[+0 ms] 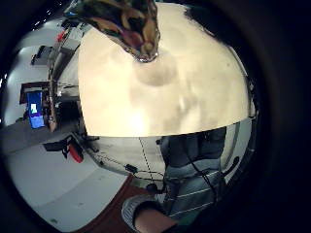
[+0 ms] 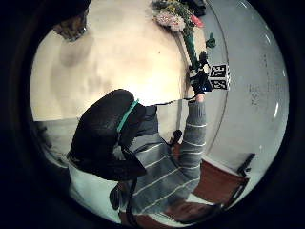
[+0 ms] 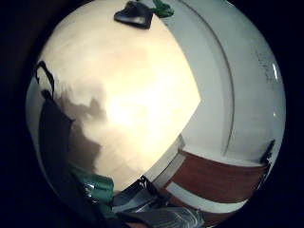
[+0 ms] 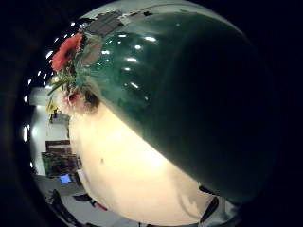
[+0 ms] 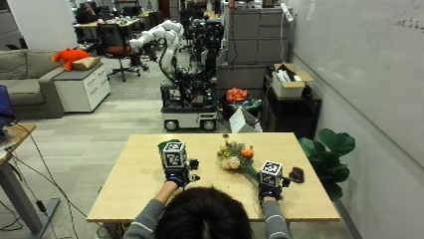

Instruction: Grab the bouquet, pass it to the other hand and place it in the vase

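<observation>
A person sits at a pale wooden bench [image 5: 132, 199] with both gloved hands raised above it. The right hand [image 5: 270, 186] grips the green stems of the bouquet [image 5: 234, 155], whose orange and pale flowers point up the bench, between the two hands. The left hand [image 5: 177, 175] is near the vase [image 1: 127, 25], which hangs close to its palm; whether its fingers hold the vase cannot be told.

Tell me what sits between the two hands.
The bouquet, its stem in the right hand; bare table separates it from the left hand, in the outside view.
</observation>
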